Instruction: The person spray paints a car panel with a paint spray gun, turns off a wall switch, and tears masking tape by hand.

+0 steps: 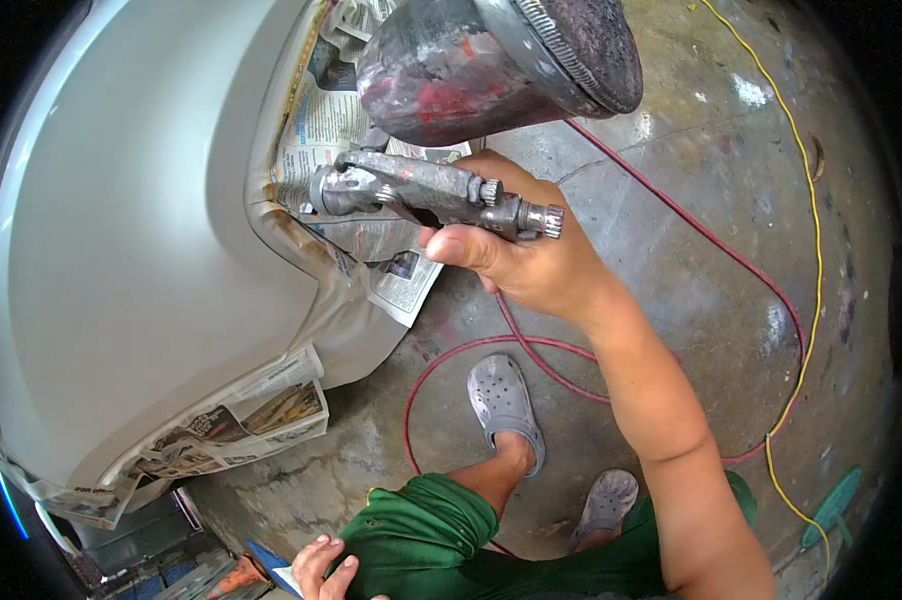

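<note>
My right hand (536, 245) is wrapped round the handle of a metal paint spray gun (426, 190), its thumb below the gun body. The nozzle points left at a grey-coated car body panel (141, 190). A paint-stained cup (471, 75) with a ridged ring sits tilted above the gun. Most of the handle and the trigger are hidden by the hand. At the bottom edge, my left hand (319, 572) is beside the green shorts (421, 530), its fingers slightly bent and apart; part of it is cut off.
Newspaper masking (401, 275) borders the panel, with more newspaper (241, 415) along its lower edge. A red hose (691, 215) loops over the stained concrete floor, and a yellow cord (816, 230) runs down the right. Grey clogs (501, 400) are on my feet. Assorted items (236, 578) lie at bottom left.
</note>
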